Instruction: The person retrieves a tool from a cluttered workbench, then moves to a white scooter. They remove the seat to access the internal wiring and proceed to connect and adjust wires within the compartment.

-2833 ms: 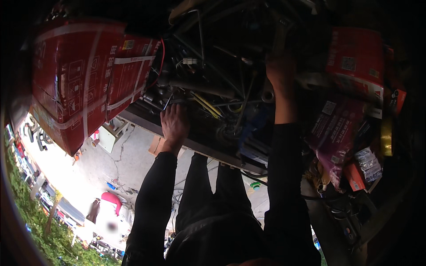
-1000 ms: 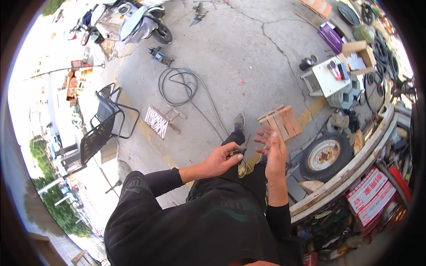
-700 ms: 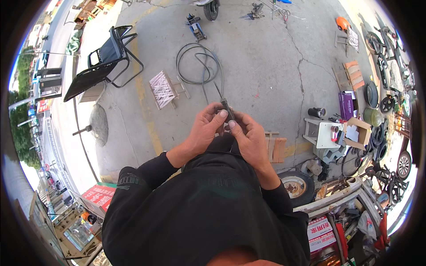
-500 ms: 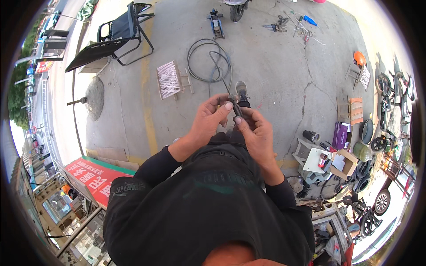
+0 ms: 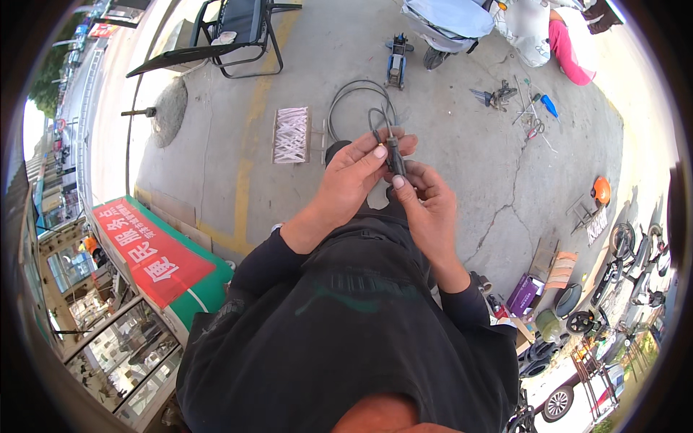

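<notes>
In front of my waist, a dark, slim cylindrical fitting (image 5: 395,157) is held upright between my two hands. What kind of fitting it is, I cannot tell. My left hand (image 5: 354,169) is closed around its upper part, thumb on its near side. Lower down, my right hand (image 5: 431,204) pinches it between thumb and fingers. A thin grey-black hose (image 5: 334,108) loops up from the ground to my hands, and a short bend of it hangs beside my left fingers. How it joins the fitting is partly hidden by my fingers.
Ahead are a woven-top stool (image 5: 291,136), a blue floor jack (image 5: 395,65), a covered scooter (image 5: 451,25) and a person in pink (image 5: 567,54). Scattered hand tools (image 5: 530,115) lie right of them. A folding chair (image 5: 249,32) stands left; a red-green sign (image 5: 155,249) is nearer.
My view has turned, so the scooter and the person show more. The hose is lifted into a tighter bend by my left fingers. Both hands stay on the fitting.
</notes>
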A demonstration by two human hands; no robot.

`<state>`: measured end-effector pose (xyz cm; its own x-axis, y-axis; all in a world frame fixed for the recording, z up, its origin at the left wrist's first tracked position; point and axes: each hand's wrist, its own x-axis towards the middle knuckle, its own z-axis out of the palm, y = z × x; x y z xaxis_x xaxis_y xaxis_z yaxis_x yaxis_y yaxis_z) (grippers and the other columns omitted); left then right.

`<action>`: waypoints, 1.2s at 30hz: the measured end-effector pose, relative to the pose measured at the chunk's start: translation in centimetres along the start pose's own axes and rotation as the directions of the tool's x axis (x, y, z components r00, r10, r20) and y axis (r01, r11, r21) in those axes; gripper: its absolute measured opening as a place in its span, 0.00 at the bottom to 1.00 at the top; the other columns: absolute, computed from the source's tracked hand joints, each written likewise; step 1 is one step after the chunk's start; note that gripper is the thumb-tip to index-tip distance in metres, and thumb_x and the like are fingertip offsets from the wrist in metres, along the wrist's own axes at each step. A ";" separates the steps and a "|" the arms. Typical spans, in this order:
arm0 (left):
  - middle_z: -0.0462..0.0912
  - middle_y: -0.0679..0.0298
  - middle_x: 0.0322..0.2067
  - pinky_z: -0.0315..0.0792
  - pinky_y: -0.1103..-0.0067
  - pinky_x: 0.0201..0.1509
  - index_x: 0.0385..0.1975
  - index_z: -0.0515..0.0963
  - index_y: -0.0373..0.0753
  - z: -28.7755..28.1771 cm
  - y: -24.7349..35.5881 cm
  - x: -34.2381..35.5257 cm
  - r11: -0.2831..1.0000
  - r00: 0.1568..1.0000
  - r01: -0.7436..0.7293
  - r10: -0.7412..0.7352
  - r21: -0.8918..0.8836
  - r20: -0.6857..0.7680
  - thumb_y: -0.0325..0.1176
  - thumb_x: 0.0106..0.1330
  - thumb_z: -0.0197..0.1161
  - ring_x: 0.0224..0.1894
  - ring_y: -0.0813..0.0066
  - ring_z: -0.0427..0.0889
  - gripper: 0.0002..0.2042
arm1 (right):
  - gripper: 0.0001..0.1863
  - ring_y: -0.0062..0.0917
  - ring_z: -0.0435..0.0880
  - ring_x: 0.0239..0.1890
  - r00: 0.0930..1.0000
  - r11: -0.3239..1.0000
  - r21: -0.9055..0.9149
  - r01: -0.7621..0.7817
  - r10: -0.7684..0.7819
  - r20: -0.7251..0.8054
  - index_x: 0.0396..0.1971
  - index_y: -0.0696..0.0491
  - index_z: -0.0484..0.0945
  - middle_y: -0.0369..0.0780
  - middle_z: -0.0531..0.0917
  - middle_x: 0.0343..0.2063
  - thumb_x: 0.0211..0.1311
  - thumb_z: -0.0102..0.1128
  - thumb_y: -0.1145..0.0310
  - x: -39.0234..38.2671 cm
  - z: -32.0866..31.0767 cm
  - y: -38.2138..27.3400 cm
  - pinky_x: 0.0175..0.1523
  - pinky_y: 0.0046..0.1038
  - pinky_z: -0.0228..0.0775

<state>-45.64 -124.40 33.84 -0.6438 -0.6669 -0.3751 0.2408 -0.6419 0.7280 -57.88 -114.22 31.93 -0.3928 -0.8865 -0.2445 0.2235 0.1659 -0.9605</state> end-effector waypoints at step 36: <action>0.63 0.74 0.21 0.67 0.81 0.34 0.46 0.75 0.35 -37.0 46.5 64.5 0.931 0.959 -0.060 0.153 0.361 -0.237 0.38 0.80 0.50 0.25 0.87 0.63 0.12 | 0.16 0.30 0.85 0.33 0.912 0.954 -0.244 -0.177 0.252 0.325 0.49 0.61 0.77 0.45 0.86 0.32 0.71 0.58 0.65 81.2 30.0 -6.8 0.42 0.31 0.74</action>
<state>-49.09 -211.27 22.23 -0.4085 -0.8279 -0.3843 0.0006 -0.4213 0.9069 -64.53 -200.33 22.55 -0.0117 -0.9067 -0.4216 0.0651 0.4201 -0.9052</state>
